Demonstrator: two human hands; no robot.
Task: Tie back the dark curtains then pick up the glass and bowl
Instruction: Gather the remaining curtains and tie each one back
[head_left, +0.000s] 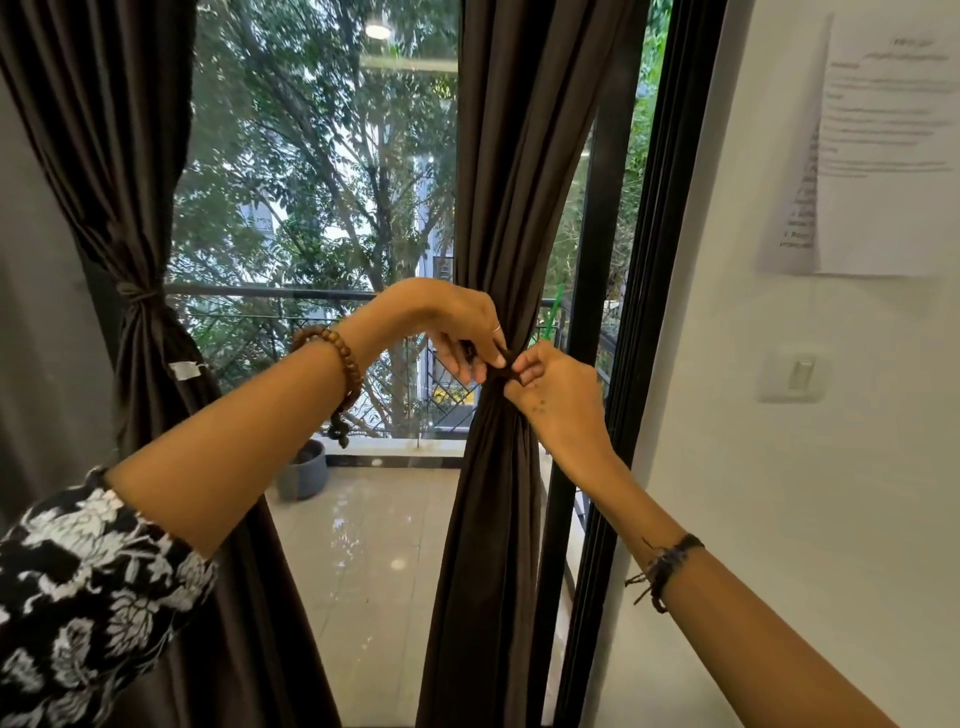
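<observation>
Now hands (501, 358) pinching tie (501, 370), curtain (511, 208) gathered

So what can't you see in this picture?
- The tie on the right curtain: hidden in the head view by the left hand and right hand pinching it.
- The glass and bowl: nowhere in view.
- The words on the paper: too blurred to read.
- The grey pot outside: partly behind the left curtain.
</observation>
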